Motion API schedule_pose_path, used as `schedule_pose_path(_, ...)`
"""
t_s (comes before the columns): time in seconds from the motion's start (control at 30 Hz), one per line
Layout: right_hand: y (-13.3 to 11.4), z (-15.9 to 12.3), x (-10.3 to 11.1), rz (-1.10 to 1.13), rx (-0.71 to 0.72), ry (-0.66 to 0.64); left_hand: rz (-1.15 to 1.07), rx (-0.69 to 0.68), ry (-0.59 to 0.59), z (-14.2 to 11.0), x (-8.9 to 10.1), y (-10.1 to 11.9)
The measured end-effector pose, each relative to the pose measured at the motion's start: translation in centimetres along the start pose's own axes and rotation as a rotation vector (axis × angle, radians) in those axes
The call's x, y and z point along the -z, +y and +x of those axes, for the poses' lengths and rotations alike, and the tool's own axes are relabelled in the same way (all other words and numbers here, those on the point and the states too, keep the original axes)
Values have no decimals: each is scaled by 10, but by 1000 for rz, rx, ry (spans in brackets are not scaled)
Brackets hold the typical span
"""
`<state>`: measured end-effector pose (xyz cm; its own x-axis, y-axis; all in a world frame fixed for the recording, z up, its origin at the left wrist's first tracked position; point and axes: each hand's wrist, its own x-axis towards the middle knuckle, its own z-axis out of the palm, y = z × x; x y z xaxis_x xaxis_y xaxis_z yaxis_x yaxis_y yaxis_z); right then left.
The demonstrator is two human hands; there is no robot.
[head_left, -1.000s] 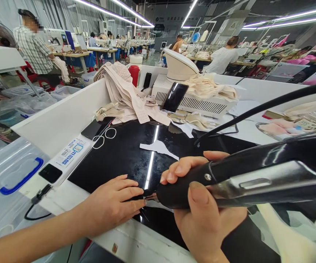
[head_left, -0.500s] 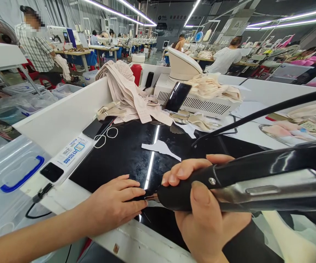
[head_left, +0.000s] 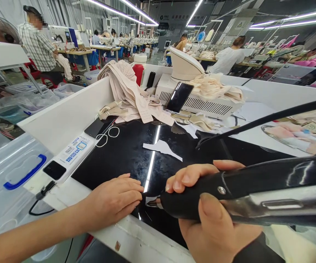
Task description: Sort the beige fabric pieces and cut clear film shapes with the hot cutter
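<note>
My right hand (head_left: 215, 219) is wrapped round a black handheld tool (head_left: 196, 197) with a pointed metal tip (head_left: 154, 203) and a long metal lever along its side. The tip points left, close to the glossy black work surface (head_left: 114, 157). Flat on that surface, fingers stretched out, my left hand (head_left: 116, 199) rests just left of the tip. A small white piece (head_left: 148, 199) shows between its fingertips and the tip, partly hidden. Beyond both hands lies a white cut-out piece (head_left: 163, 148).
Beige fabric strips (head_left: 130, 91) are heaped at the back, beside a leaning phone (head_left: 179, 96) and a white vented machine (head_left: 207, 106). A black cable (head_left: 256, 118) arches over the right side. A power bank (head_left: 54, 170) sits on the left edge. Other people work farther back.
The tool in my right hand has shifted right and slightly down, its tip now apart from my left fingertips. My left hand has moved slightly left relative to the work surface.
</note>
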<state>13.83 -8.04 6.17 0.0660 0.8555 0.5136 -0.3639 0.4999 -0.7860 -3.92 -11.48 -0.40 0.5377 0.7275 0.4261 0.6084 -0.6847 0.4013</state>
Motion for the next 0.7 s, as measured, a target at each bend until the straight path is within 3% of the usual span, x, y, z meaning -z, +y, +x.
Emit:
schedule_pose_path(0.23,0,-2,-1,-20,4,2,42,-8,-58,2,0,3)
schedule_pose_path(0.47,-23,14,9,-55,-6,99,69,-97,-96,10,3,-1)
schedule_pose_path(0.7,-26,22,26,-117,45,171,-42,-176,-247,54,10,-13)
